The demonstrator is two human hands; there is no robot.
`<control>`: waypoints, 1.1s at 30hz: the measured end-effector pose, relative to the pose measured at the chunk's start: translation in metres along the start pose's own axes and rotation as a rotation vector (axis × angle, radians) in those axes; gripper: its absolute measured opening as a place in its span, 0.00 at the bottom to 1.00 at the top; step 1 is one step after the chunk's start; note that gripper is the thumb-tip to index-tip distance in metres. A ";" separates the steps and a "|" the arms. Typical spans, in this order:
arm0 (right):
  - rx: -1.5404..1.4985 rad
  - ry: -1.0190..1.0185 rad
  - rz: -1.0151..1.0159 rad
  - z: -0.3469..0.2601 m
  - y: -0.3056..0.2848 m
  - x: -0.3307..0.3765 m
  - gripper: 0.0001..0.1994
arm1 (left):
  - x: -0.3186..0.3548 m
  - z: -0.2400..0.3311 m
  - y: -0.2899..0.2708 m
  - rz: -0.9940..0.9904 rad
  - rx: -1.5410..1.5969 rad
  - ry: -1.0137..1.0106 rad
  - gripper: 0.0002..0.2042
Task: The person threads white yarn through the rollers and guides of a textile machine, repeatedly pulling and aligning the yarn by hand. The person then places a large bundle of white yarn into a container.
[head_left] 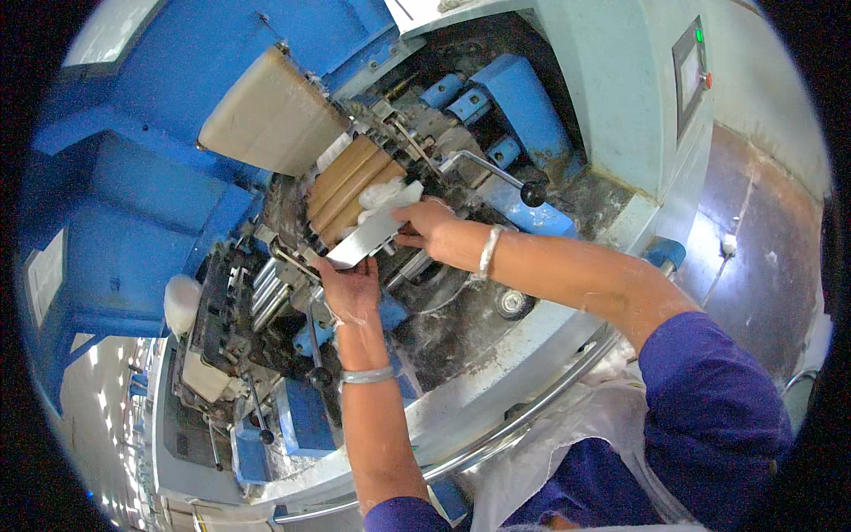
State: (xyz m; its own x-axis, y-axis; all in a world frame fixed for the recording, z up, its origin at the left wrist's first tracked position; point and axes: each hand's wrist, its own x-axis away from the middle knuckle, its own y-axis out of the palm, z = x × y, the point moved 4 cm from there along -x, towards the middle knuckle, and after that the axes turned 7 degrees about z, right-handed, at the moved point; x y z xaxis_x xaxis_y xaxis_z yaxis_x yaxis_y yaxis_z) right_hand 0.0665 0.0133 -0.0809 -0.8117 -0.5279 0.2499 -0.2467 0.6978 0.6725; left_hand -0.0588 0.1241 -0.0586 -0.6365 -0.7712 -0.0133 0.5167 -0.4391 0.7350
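Both hands are at the open roller section of a blue and pale green textile machine. The left hand (352,288) reaches up from below, palm turned upward, with its fingers (330,269) spread under the lower end of a flat metal plate (368,236) and touching it; they are loosely curled rather than clamped, and a full grasp cannot be confirmed. The right hand (427,223) comes in from the right and its fingers are closed on the upper right part of the same plate, the thumb side hidden behind the metal. A tuft of white fibre (387,192) sits just above that hand, touching the plate's upper edge — whether the hand pinches it cannot be told.

The plate lies tilted, lower end toward the left hand, directly over the row of tan rollers (347,184), which slant up to the right. Below and left of the plate are several bright steel rollers (266,288) lying side by side. A tan hinged cover (270,113) stands raised above the tan rollers. A steel lever with a black knob (532,193) projects just right of the right hand — near it, not touching. Each wrist carries a pale bangle; the left-wrist bangle (367,376) shows plainly. A control panel (690,75) is mounted on the pale green housing at upper right. White lint is scattered over the machine surfaces.
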 end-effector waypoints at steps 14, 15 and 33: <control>1.335 0.206 -1.049 -0.034 -0.100 0.152 0.17 | 0.125 -0.029 -0.034 0.253 0.064 0.137 0.16; 1.388 0.085 -1.161 -0.043 -0.098 0.162 0.16 | 0.133 -0.029 -0.038 0.316 0.057 0.177 0.15; 1.270 -1.342 -0.916 -0.033 -0.029 0.159 0.07 | 0.160 -0.047 -0.070 0.036 -0.071 0.185 0.17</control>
State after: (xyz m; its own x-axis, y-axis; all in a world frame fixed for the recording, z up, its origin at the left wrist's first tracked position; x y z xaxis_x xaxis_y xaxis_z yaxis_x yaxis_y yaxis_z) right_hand -0.0379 -0.1067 -0.0383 0.0821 -0.6474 -0.7577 -0.3890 0.6792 -0.6224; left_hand -0.1699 0.0093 -0.1441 -0.5044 -0.8555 -0.1172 0.5801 -0.4362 0.6879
